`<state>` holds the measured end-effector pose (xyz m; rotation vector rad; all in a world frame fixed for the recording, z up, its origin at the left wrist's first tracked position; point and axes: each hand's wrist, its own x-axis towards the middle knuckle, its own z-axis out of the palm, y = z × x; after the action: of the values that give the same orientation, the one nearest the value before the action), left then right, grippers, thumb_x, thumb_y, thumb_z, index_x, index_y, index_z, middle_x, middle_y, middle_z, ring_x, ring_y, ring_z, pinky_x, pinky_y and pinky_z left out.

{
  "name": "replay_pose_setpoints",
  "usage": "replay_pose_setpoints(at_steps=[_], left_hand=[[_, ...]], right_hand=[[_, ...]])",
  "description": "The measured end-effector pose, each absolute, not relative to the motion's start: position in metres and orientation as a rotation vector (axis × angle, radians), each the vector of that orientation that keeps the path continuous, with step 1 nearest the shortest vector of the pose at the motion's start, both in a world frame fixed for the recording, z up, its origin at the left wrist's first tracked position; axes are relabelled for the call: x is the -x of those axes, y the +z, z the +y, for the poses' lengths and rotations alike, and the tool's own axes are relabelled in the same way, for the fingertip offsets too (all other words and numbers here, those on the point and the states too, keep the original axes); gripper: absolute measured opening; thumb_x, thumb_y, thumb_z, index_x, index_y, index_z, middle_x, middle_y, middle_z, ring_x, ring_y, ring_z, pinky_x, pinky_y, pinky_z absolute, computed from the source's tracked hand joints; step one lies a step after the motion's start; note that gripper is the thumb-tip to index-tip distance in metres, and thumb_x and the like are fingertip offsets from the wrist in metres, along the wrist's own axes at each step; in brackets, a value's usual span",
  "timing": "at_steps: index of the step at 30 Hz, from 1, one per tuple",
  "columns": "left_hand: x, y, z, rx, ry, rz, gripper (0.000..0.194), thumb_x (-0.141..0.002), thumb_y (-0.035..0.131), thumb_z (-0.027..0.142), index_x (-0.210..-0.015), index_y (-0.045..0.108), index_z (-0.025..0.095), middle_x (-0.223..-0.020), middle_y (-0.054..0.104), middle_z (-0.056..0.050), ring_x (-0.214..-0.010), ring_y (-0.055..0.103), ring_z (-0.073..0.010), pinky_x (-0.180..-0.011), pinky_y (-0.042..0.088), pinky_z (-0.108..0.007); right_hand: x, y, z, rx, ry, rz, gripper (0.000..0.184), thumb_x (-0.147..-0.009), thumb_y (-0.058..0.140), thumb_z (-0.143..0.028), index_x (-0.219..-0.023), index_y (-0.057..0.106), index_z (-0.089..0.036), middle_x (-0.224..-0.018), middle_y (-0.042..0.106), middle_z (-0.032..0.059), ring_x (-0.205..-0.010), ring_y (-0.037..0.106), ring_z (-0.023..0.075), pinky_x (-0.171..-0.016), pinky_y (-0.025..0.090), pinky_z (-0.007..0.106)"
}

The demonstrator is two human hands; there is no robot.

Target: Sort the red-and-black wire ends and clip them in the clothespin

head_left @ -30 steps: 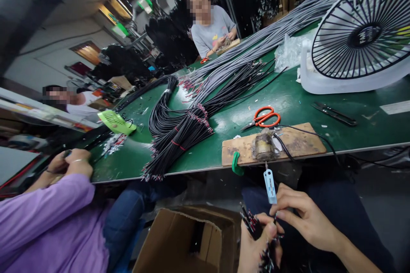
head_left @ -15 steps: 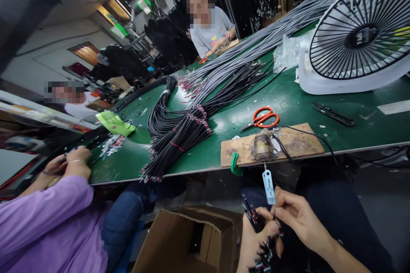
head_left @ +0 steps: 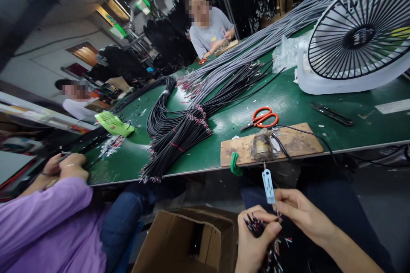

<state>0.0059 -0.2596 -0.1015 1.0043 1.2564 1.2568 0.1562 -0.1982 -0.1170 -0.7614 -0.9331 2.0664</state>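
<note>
My left hand [head_left: 251, 243] is closed around a bundle of thin black cables [head_left: 255, 225] with red, white and black wire ends showing. Thumb and fingers of my right hand [head_left: 303, 211] pinch the thin end of a wire [head_left: 278, 213] beside the left thumb. Just above, a light blue plastic clip [head_left: 268, 185] hangs from the shaft of a small dusty motor [head_left: 262, 147]. The right fingertips lie against or very near the clip's lower end; I cannot tell whether they touch. The motor sits on a wooden board [head_left: 303, 138] at the table edge.
Orange-handled scissors [head_left: 265, 117], black snips [head_left: 331, 114] and a white fan [head_left: 352, 87] are on the green table [head_left: 224, 153]. Black cable bundles [head_left: 177, 136] and grey cables [head_left: 230, 66] lie across it. A cardboard box [head_left: 169, 243] stands below. A purple-sleeved co-worker [head_left: 51, 222] sits left.
My left hand has turned slightly, and the cable ends in it have shifted. My right fingers have moved a little, and a thin wire end now shows below them.
</note>
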Motion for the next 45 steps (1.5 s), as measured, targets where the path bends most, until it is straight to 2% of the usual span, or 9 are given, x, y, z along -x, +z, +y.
replay_pose_setpoints(at_steps=[5,9,18,22,25,30,36,41,45], left_hand=[[-0.003,-0.086,-0.252,-1.239,1.281,1.380,0.014,-0.075,0.083,0.035,-0.071,0.083,0.021,-0.062,0.072,-0.005,-0.059,0.065,-0.0172,-0.061,0.049,-0.027],[-0.002,-0.082,-0.248,-1.181,1.366,1.347,0.017,-0.075,0.082,0.039,-0.072,0.082,0.022,-0.062,0.070,-0.004,-0.062,0.066,-0.0194,-0.064,0.052,-0.029],[-0.007,-0.089,-0.243,-0.987,1.312,1.392,0.022,-0.072,0.084,0.039,-0.066,0.080,0.017,-0.062,0.063,-0.003,-0.050,0.060,-0.0159,-0.040,0.042,-0.022],[-0.011,-0.089,-0.243,-0.958,1.351,1.411,0.023,-0.070,0.085,0.038,-0.063,0.079,0.017,-0.059,0.061,-0.003,-0.052,0.059,-0.0159,-0.044,0.045,-0.023],[-0.011,-0.085,-0.243,-1.000,1.366,1.434,0.022,-0.070,0.085,0.037,-0.061,0.079,0.018,-0.057,0.062,-0.003,-0.055,0.060,-0.0168,-0.052,0.048,-0.025],[-0.008,-0.077,-0.246,-1.079,1.292,1.455,0.026,-0.071,0.083,0.043,-0.062,0.080,0.018,-0.054,0.062,-0.003,-0.053,0.057,-0.0163,-0.056,0.047,-0.027],[-0.011,-0.091,-0.266,-0.759,1.130,1.399,0.043,-0.073,0.079,0.057,-0.066,0.067,0.016,-0.053,0.066,-0.003,-0.038,0.051,-0.0108,-0.042,0.044,-0.023],[-0.016,-0.109,-0.274,-0.710,1.140,1.578,0.042,-0.063,0.089,0.047,-0.078,0.068,0.014,-0.069,0.067,-0.001,-0.058,0.059,-0.0141,-0.056,0.049,-0.024],[-0.020,-0.106,-0.269,-0.732,1.205,1.444,0.040,-0.062,0.091,0.044,-0.073,0.067,0.015,-0.068,0.064,0.000,-0.064,0.060,-0.0148,-0.061,0.049,-0.023]], right_hand=[[-0.150,-0.091,-0.168,0.805,1.918,-0.978,0.053,-0.079,0.068,-0.065,-0.072,0.071,-0.014,-0.067,0.059,0.0007,-0.066,0.047,0.0144,-0.063,0.036,0.027],[-0.138,-0.085,-0.163,0.764,1.982,-0.866,0.048,-0.075,0.076,-0.061,-0.071,0.073,-0.013,-0.067,0.061,0.0011,-0.064,0.049,0.0132,-0.061,0.038,0.025],[-0.132,-0.088,-0.167,0.633,2.085,-0.710,0.049,-0.073,0.078,-0.061,-0.069,0.071,-0.013,-0.061,0.056,-0.0009,-0.055,0.046,0.0099,-0.051,0.038,0.022],[-0.133,-0.099,-0.171,0.563,2.150,-0.601,0.046,-0.079,0.073,-0.060,-0.079,0.076,-0.013,-0.075,0.067,0.0052,-0.070,0.058,0.0151,-0.066,0.046,0.027],[-0.138,-0.113,-0.174,0.577,2.160,-0.545,0.048,-0.084,0.067,-0.061,-0.084,0.078,-0.014,-0.079,0.069,0.0067,-0.074,0.058,0.0161,-0.068,0.043,0.028],[-0.156,-0.131,-0.176,0.707,2.023,-0.796,0.038,-0.088,0.067,-0.052,-0.085,0.075,-0.015,-0.074,0.063,0.0027,-0.070,0.051,0.0150,-0.065,0.040,0.028],[-0.170,-0.121,-0.184,0.877,1.720,-1.324,0.028,-0.085,0.072,-0.042,-0.074,0.071,-0.016,-0.072,0.061,0.0023,-0.070,0.055,0.0179,-0.067,0.043,0.031],[-0.166,-0.098,-0.196,0.767,1.478,-1.666,0.015,-0.087,0.071,-0.031,-0.079,0.078,-0.021,-0.075,0.069,0.0061,-0.078,0.059,0.0226,-0.076,0.045,0.037],[-0.164,-0.096,-0.197,0.834,1.368,-1.675,0.016,-0.089,0.067,-0.023,-0.074,0.073,-0.020,-0.073,0.069,0.0052,-0.075,0.060,0.0224,-0.087,0.044,0.043]])
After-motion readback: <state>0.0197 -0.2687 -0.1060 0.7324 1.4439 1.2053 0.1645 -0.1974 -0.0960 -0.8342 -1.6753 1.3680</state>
